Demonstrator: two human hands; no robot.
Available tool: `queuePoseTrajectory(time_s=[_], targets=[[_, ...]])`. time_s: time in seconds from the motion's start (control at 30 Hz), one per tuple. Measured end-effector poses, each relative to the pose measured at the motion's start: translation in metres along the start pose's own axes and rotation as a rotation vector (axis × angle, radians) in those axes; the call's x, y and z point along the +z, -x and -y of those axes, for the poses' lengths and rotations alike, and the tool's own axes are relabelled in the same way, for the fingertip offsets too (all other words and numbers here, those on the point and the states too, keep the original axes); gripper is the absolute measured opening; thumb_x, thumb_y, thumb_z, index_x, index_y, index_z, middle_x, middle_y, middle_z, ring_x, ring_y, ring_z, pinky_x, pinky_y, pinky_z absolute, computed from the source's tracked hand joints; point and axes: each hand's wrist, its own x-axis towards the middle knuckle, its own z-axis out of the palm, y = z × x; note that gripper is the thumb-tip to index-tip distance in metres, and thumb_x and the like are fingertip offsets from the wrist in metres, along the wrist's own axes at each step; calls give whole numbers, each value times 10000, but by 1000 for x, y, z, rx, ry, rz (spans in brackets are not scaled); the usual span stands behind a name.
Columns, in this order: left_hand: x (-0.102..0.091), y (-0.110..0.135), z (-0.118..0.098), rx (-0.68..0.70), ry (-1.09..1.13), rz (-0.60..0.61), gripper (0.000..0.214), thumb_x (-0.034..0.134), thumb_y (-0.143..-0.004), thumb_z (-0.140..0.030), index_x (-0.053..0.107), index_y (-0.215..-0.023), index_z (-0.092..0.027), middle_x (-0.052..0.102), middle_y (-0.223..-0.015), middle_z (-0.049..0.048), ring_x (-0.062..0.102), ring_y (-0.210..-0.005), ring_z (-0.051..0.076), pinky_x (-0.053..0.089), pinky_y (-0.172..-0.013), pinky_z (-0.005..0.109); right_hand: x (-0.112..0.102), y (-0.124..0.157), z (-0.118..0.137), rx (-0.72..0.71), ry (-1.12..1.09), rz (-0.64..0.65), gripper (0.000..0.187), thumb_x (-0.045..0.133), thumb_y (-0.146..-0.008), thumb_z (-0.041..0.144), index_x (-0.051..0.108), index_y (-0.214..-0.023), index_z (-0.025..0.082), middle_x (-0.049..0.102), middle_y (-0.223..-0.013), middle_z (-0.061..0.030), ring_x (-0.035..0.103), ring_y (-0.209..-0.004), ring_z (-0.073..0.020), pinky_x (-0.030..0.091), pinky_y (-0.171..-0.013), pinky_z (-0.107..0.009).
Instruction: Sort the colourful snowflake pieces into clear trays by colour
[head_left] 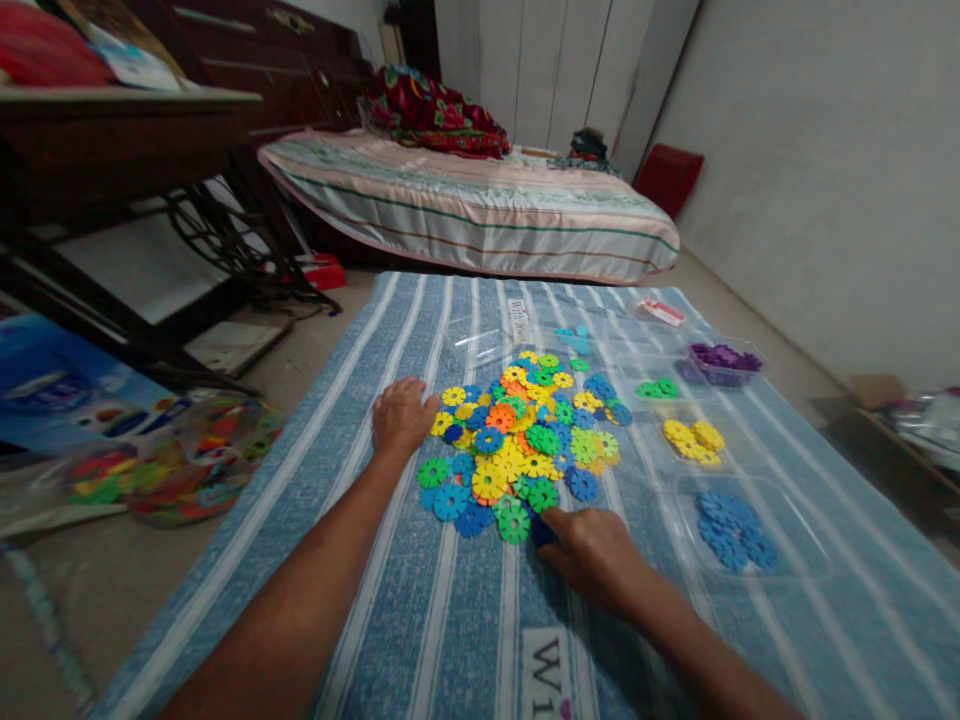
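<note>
A loose pile of flat, notched plastic snowflake discs [510, 460] in yellow, blue, green and orange lies on the striped cloth. My left hand [403, 415] rests palm down at the pile's left edge, fingers apart, with nothing visible in it. At the near edge, my right hand [596, 555] has its thumb and index finger closed about a dark blue snowflake disc [541, 531], which they partly hide. Right of the pile stand clear plastic trays: one with blue discs [735, 530], one with yellow discs [694, 442], one with green discs [657, 389] and one with purple discs [724, 360].
Light blue discs [574, 338] sit in another clear tray at the back. A red-and-white packet [663, 312] lies at the far right of the cloth. Beyond stands a bed [480, 215]. On the left are a sewing-machine table [127, 130] and bags of colourful pieces [195, 460].
</note>
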Motion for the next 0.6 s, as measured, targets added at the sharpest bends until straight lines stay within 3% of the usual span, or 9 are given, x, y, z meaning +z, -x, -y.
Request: queuePoseTrajectory(time_s=[0.27,0.47,0.6], targets=[[0,-1,0,12,-7,0,321,474,-888,-351,655,-1058,-148,671,-1191,134,590,-1124,296,429,-972,425,8,4,-6,-70,-73,-43,228,575,-906,357,657,-1078,231,762,-947,-81,714,-899,-251,395,-656,-277],[1,-1,1,17,0,-10,302,491,-880,-349,659,-1039,-155,678,-1174,137,601,-1105,305,444,-946,433,7,2,-22,50,-72,-103,261,529,-932,336,645,-1141,231,759,-928,-87,714,-890,-251,379,-645,-276],[1,-1,1,12,-7,-12,306,489,-881,-345,661,-1043,-150,672,-1197,141,598,-1118,307,447,-951,436,5,-8,-18,134,-63,-145,282,519,-939,356,620,-1179,246,761,-904,-86,717,-864,-258,372,-624,-271]])
